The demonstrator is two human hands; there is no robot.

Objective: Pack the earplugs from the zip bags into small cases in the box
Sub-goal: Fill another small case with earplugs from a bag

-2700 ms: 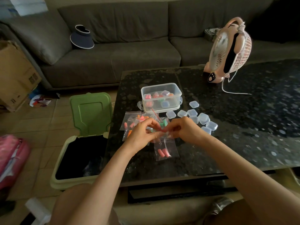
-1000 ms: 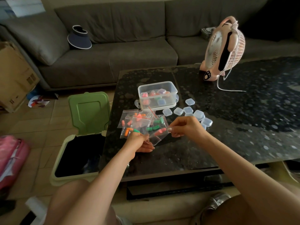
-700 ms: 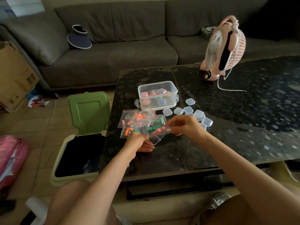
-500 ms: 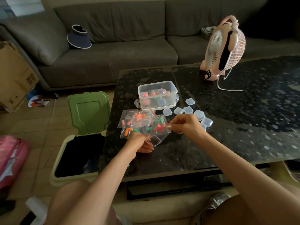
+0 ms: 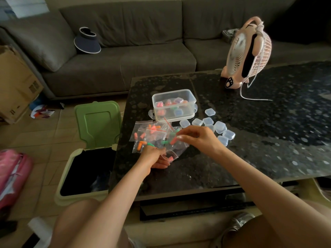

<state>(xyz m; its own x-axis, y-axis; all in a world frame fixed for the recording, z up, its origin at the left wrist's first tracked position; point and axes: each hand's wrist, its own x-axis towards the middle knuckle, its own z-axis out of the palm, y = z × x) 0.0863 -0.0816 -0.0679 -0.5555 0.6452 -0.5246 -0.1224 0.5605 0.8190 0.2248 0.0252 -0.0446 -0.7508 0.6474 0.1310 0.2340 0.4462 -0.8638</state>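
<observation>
Pinching zip bag (image 5: pixel 176 148) in left grip (image 5: pixel 153 156) and right grip (image 5: pixel 196 138), with few filled cases (image 5: pixel 177 111) in box (image 5: pixel 192 102), several full bags (image 5: pixel 152 132) beside box.

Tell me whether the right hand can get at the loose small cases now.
Probably yes: the right hand lies right beside the small cases, nothing between them, though it pinches a zip bag.

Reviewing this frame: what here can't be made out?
All in the head view:
What, if anything, the right hand holds: its own fingers cover the spot.
How the left hand grips the zip bag: the back of the hand hides it.
How many cases lie in the box: its cloudy wall blurs them.
What is in the bin: lost in shadow.
</observation>
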